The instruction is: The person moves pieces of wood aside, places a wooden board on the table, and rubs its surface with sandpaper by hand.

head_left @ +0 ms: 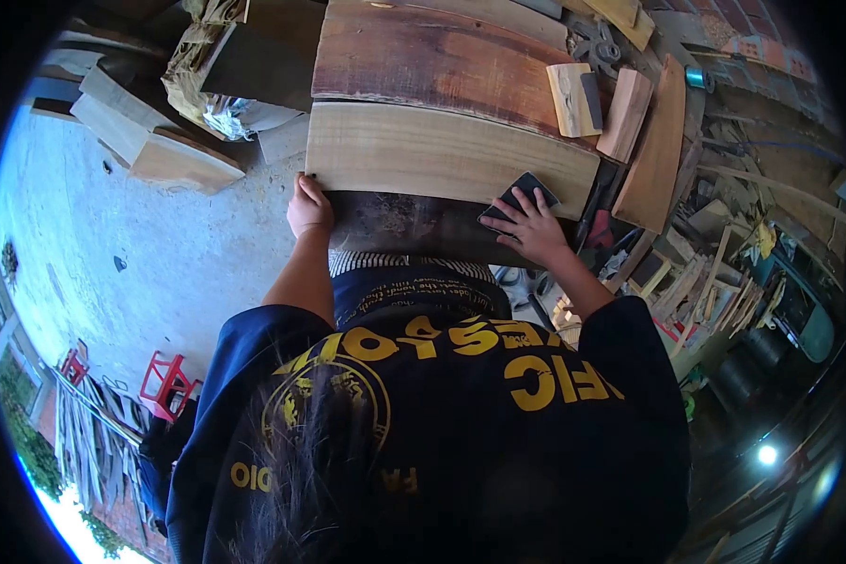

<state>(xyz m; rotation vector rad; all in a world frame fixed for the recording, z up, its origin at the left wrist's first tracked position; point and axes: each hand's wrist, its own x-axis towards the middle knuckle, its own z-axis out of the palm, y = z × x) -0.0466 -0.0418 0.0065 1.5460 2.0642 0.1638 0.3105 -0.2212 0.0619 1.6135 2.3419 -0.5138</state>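
A pale wooden board (pixel 442 150) lies lengthwise across the near side of the work surface. At its left end, my left hand (pixel 309 207) is closed on the front corner, fingers curled at the edge. Toward the right end, my right hand (pixel 534 226) lies with fingers spread over a dark, flat square pad (pixel 520 197) that looks like sandpaper or a sanding block. The pad rests at the board's front edge, partly hidden under those fingers. Behind the board is a wider reddish-brown plank (pixel 432 66).
A small wood block (pixel 573 99) with a dark patch, another block (pixel 624 115) and a long offcut (pixel 654 141) sit at the right. Scrap wood (pixel 677 282) is piled beyond. Board pieces (pixel 183 160) lie on the left floor, and a red stool (pixel 167 383) stands lower left.
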